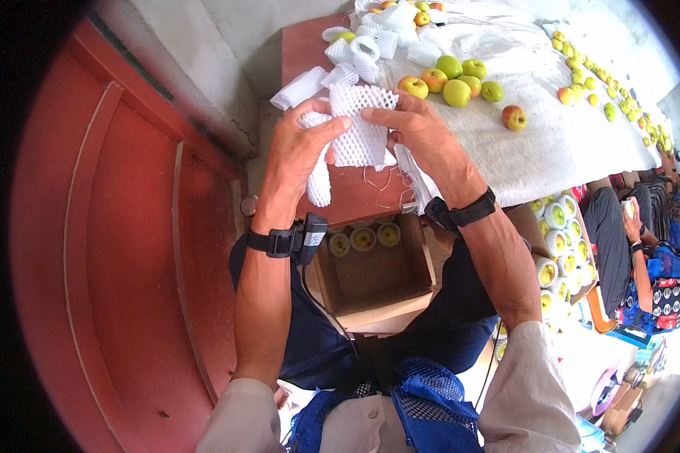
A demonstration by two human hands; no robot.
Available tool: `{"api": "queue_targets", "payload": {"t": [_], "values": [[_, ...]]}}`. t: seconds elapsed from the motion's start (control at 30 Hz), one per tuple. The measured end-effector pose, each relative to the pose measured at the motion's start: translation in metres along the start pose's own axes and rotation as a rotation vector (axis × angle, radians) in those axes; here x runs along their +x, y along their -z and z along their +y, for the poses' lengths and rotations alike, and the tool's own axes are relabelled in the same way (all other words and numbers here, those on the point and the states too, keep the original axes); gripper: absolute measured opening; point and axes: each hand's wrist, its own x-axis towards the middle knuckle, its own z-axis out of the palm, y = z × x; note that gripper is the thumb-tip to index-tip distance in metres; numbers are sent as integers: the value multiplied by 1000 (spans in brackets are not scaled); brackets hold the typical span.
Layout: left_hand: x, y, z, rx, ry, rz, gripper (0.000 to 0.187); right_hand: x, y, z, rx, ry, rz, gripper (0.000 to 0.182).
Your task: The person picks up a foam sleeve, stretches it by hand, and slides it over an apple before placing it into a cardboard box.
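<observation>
White foam net [360, 147] pinched between left hand [291, 147] and right hand [427, 132], both grips closed on it, at twelve o'clock over red bench [355, 196]. Judged light, squashy, easily torn; best taken by edges, fingertips only, stretched gently.

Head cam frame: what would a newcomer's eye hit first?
Probably the white foam netting pinched between the left hand and right hand, upper centre. Next, the loose apples on the white cloth beyond the hands, and the tall red panel down the left side. Below the hands, an open cardboard box shows three netted apples at its far side.
</observation>
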Motion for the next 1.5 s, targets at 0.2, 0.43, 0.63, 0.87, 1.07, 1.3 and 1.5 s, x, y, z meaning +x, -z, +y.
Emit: {"api": "queue_targets", "payload": {"t": [0.2,0.43,0.63,0.87,1.07,1.3,1.5], "values": [[-4,-4,7,160,32,-19,29,9,-6,17,-342,204,199,41],[-4,-9,8,170,48,-80,25,9,-10,17,-535,168,336,53],[-6,-11,11,168,51,-66,28,5,-10,5,-390,64,196,42],[-3,-6,7,88,20,-102,34,-5,-21,-9,-430,128,151,29],[-2,-5,10,16,15,-102,37,-1,-7,2,-327,219,221,24],[5,0,-9,-59,19,86,29,-12,-7,-12,-312,-7,73,27],[15,-3,-14,-287,-9,79,50,-16,-34,-1,84,110,-158,54]]}}
